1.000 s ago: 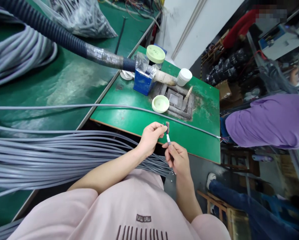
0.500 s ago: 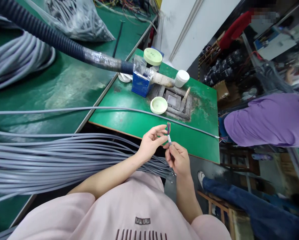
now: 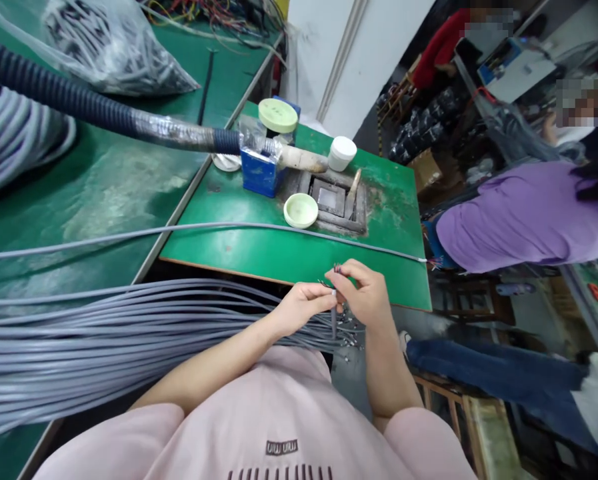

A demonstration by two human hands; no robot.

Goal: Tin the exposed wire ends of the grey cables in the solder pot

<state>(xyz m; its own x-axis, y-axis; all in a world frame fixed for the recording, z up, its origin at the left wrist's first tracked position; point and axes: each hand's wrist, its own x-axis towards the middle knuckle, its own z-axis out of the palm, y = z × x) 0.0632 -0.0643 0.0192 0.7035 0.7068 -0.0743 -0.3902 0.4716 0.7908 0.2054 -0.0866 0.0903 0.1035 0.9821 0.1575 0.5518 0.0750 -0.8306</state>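
My left hand (image 3: 301,308) pinches a grey cable (image 3: 334,323) close to its stripped end, where a bit of white shows at the fingertips. The cable hangs down below the pinch. Thin coloured wires (image 3: 337,269) fan out from that end, and my right hand (image 3: 363,291) has thumb and fingers closed on them. Both hands are over the front edge of the green table, with the fingertips almost touching. Beneath and to the left of them runs a thick bundle of grey cables (image 3: 143,327), whose ends gather just below my hands.
A single grey cable (image 3: 249,225) crosses the green table (image 3: 219,250). Behind it are a pale green dish (image 3: 301,211), a square pot (image 3: 329,199) set in the tabletop, a white jar (image 3: 342,153) and a black hose (image 3: 103,113). A person in purple (image 3: 523,217) is at the right.
My right hand has moved up from the cable sheath to the coloured wires. My left hand has come down and now pinches the cable. The view has shifted slightly right.
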